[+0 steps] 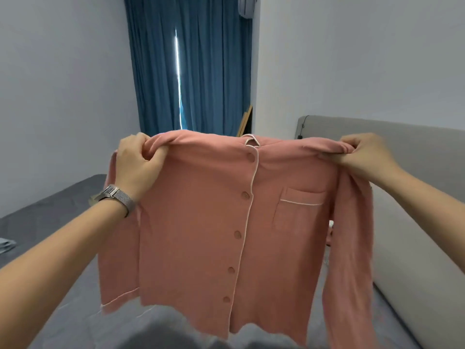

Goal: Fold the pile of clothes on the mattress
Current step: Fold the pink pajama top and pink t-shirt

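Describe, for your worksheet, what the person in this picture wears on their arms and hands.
Both forearms are bare, with no sleeves in view. The left hand has a watch at the wrist, on a silver-grey metal mesh band with a clasp. The right hand and its wrist carry nothing: no watch or bracelet shows. No gloves and no rings can be seen on either hand.

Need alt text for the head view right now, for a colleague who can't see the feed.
Both hands hold a pink button-up pajama shirt up by its shoulders above a grey mattress, the left hand and right hand each with a grip on bunched fabric. The shirt hangs buttoned, chest pocket facing the camera, sleeves dangling. Blue curtains and a grey headboard stand behind.
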A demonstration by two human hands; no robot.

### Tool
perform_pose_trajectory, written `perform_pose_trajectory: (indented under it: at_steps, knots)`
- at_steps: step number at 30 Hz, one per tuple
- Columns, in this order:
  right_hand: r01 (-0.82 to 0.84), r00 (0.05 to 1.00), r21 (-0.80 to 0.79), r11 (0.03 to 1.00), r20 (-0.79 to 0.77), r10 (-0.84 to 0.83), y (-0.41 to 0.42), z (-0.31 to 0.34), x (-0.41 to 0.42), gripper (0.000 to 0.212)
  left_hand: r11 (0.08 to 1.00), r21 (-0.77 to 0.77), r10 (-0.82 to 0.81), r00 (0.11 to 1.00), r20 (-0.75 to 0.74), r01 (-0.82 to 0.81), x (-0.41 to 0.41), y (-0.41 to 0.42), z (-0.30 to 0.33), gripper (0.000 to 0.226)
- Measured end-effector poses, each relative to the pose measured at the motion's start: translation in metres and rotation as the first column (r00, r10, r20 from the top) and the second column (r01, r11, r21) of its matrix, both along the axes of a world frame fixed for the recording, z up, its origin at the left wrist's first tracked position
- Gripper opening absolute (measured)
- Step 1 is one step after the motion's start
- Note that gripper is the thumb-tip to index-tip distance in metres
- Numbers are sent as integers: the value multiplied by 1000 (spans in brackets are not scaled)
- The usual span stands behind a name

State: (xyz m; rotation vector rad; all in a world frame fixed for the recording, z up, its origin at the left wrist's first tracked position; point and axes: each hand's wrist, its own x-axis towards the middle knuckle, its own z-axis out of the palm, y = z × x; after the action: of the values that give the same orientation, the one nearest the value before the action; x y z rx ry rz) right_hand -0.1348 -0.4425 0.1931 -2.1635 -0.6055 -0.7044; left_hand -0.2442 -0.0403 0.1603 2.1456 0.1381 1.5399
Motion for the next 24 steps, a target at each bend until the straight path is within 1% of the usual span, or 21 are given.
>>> perform_pose_trajectory:
  at_steps: [2, 3, 4, 5, 7, 9, 12, 15, 17, 18, 20, 21, 22, 23, 24]
  knots:
    - [8, 999, -48, 999, -42, -10, 1, -3, 6, 40, 981, 192, 25, 1000, -2, -24, 4, 3, -3, 41]
    - [20, 999, -82, 996, -40, -24, 4, -8, 12, 41, 966, 257, 15, 1000, -23, -9, 12, 7, -8, 40]
    - [34, 999, -112, 993, -35, -39, 6, -14, 19, 43, 959, 282, 13, 998, -62, 5, 20, 11, -13, 37]
    - [50, 998, -138, 989, -38, -56, 10, -21, 27, 44, 962, 273, 14, 994, -111, 16, 30, 16, -20, 36]
    - [71, 996, -175, 982, -49, -80, 19, -39, 49, 40, 974, 224, 14, 979, -204, 33, 53, 28, -39, 39]
    - [72, 993, -220, 973, -79, -92, 29, -58, 75, 29, 981, 188, 18, 951, -308, 42, 78, 38, -64, 44]
    - [73, 980, -282, 957, -155, -121, 42, -92, 131, 23, 990, 128, 8, 885, -466, 59, 122, 52, -101, 34]
    - [80, 954, -351, 933, -243, -174, 58, -126, 194, 15, 999, -29, -34, 794, -607, 21, 179, 62, -134, 40]
    - [70, 928, -394, 917, -312, -205, 75, -154, 234, 23, 986, -160, -78, 710, -700, -48, 223, 68, -159, 40]
    - [68, 914, -415, 907, -339, -224, 84, -172, 254, 25, 975, -203, -87, 682, -727, -91, 245, 72, -174, 41]
    - [100, 886, -473, 876, -357, -294, 103, -214, 288, 18, 951, -251, -72, 661, -747, -179, 286, 77, -207, 40]
    - [139, 866, -499, 856, -358, -349, 112, -235, 298, 13, 927, -296, -70, 668, -741, -232, 303, 76, -223, 35]
    - [186, 841, -521, 833, -354, -410, 123, -260, 310, 13, 894, -356, -72, 698, -712, -271, 321, 73, -242, 30]
    - [236, 814, -533, 813, -348, -464, 133, -285, 318, 16, 864, -408, -77, 724, -686, -295, 337, 67, -262, 33]
    - [275, 790, -538, 797, -346, -506, 143, -311, 323, 18, 868, -415, -87, 741, -666, -271, 350, 59, -286, 41]
